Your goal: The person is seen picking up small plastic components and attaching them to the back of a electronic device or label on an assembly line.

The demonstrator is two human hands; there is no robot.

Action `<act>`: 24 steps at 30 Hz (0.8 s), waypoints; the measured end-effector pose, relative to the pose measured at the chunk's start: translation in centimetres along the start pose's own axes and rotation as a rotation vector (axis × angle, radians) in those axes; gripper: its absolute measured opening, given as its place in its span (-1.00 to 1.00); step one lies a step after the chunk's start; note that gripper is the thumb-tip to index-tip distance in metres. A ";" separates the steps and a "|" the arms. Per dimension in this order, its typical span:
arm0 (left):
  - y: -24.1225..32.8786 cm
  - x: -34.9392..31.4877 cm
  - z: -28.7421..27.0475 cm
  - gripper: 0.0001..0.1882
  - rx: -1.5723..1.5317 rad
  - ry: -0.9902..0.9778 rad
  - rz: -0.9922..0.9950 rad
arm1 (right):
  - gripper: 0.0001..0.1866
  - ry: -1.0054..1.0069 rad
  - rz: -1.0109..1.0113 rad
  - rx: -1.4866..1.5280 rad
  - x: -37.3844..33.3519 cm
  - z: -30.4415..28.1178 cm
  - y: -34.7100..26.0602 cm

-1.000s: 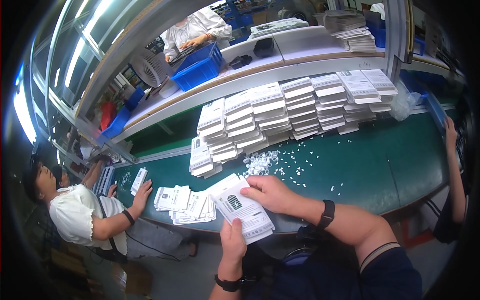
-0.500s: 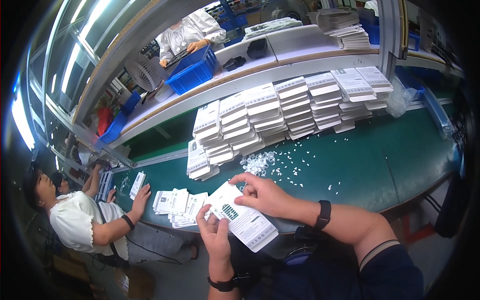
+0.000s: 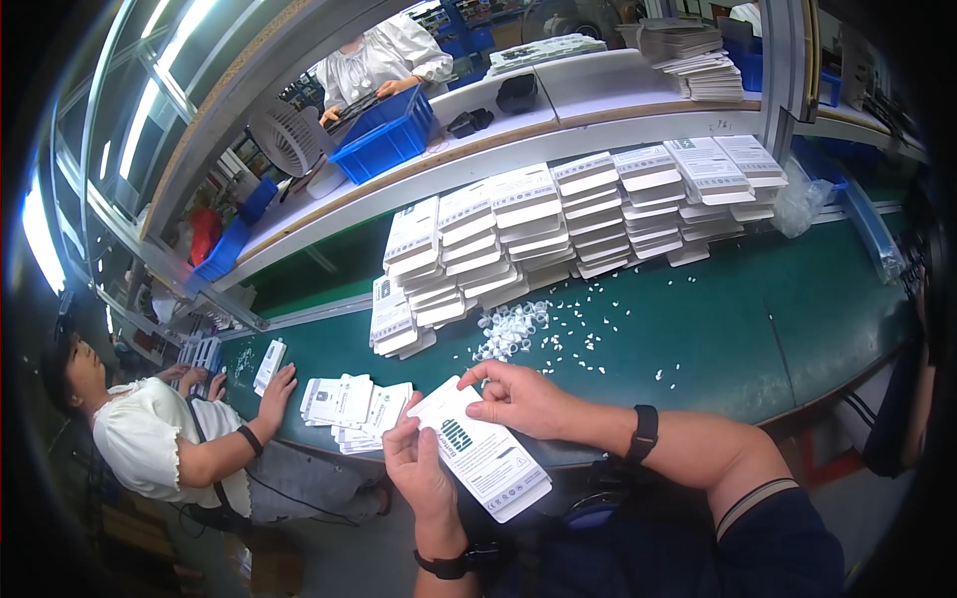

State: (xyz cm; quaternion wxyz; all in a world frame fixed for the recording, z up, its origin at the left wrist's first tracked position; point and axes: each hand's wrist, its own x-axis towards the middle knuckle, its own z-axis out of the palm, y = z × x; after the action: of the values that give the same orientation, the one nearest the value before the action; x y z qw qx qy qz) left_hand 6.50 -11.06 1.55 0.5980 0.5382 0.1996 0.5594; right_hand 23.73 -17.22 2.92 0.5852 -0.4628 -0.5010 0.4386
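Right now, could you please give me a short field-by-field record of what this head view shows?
Left hand: holds the white flat box at its lower left edge
Right hand: pinches the box's upper end
Surface: green table
Near the hands: loose pile of white boxes; scattered small white bits
Behind: row of stacked white boxes
Others: seated person at left, one hand on the table

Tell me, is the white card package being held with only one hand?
No, both the left hand and the right hand grip the white card package.
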 end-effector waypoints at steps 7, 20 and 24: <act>0.3 0.3 -0.7 -0.63 -0.128 -0.132 0.014 | -0.66 -0.072 0.091 0.080 -0.3 0.3 -0.2; 0.9 0.1 -1.1 -0.39 0.053 -0.300 -0.053 | -0.74 0.001 -0.085 -0.092 -0.1 0.1 -0.5; 1.2 0.4 -0.7 -0.35 0.238 -0.481 0.039 | -0.73 -0.218 0.065 -0.200 0.0 -1.3 -1.1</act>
State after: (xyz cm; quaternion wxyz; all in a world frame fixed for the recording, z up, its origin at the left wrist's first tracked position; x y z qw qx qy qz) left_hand 5.44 -10.63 2.48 0.5500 0.7258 0.1056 0.3994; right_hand 25.06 -17.53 3.89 0.4639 -0.4845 -0.5872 0.4530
